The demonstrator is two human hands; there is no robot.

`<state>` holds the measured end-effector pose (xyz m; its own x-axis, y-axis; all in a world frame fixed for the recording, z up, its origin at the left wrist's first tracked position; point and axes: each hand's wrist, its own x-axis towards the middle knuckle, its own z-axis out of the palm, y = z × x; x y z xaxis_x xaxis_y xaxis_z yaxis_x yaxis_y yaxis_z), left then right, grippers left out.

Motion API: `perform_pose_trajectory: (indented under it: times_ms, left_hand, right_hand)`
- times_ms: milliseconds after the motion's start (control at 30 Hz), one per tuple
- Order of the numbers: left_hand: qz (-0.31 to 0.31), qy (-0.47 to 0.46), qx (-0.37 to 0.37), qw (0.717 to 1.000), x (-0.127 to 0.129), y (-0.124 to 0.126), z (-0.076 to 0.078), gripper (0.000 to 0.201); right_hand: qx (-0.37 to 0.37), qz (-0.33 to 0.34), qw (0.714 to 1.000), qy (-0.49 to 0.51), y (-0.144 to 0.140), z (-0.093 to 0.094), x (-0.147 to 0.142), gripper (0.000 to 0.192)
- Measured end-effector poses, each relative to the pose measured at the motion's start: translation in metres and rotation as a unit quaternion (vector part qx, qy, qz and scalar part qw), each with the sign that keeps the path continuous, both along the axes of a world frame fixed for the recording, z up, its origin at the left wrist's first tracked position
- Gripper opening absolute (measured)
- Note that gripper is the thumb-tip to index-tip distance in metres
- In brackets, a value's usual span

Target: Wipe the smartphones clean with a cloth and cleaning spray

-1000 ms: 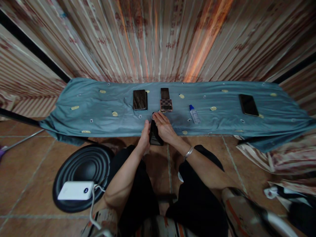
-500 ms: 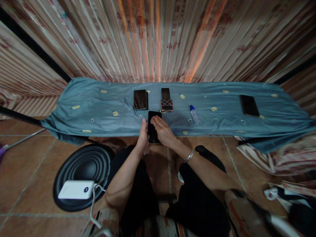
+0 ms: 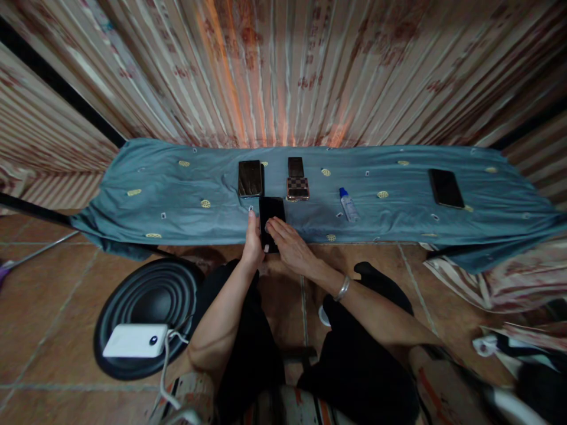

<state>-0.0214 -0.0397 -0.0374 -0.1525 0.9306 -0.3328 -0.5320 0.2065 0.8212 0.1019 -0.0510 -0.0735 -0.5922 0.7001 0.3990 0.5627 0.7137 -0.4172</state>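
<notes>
A black smartphone, screen up, extends over the front edge of the cloth-covered surface, slightly tilted. My left hand grips its left edge, thumb pointing forward; the other fingers are hidden beneath. My right hand lies over the middle of the screen, fingers pressed together. A small pale bit shows at its fingertips, too small to name. Beyond the phone lie a dark tablet-like device and a small folded checkered item with a dark upper half. A clear bottle with a blue cap lies to the right.
Teal patterned cloth covers the long surface. Another dark phone lies far right. On the tiled floor at left, a white power bank with a cable rests on a round black ribbed object. A striped curtain hangs behind.
My right hand has slid down the screen toward me. The phone has shifted slightly left with my left hand still on its edge.
</notes>
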Motion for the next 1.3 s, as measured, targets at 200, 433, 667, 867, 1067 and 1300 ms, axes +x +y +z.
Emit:
perform_pose_trajectory:
  times_ms: [200,433,667,867,1067,1300]
  left_hand:
    - [-0.006,0.001,0.022,1.0,-0.004,0.001,-0.006,0.056]
    - [-0.002,0.007,0.003,1.0,-0.002,0.0,-0.013,0.052]
    - [-0.004,0.003,-0.005,1.0,0.005,-0.004,-0.012,0.048]
    - [-0.042,0.005,-0.007,0.999,0.008,-0.006,-0.009,0.048]
    - [-0.014,0.03,-0.005,0.999,0.007,-0.005,-0.012,0.046]
    - [-0.019,0.03,-0.012,0.999,0.005,-0.004,-0.017,0.05]
  right_hand:
    - [0.002,0.021,1.0,-0.005,-0.004,-0.001,0.001,0.057]
    - [0.011,0.018,1.0,0.017,0.004,-0.003,0.0,0.059]
    - [0.012,-0.009,1.0,0.016,0.019,0.004,0.001,0.056]
    - [0.024,-0.028,0.999,-0.012,0.03,0.013,0.005,0.054]
    - [0.045,-0.008,0.998,-0.041,0.023,0.013,0.003,0.05]
    - [0.08,0.005,0.995,-0.058,0.024,0.016,0.003,0.041]
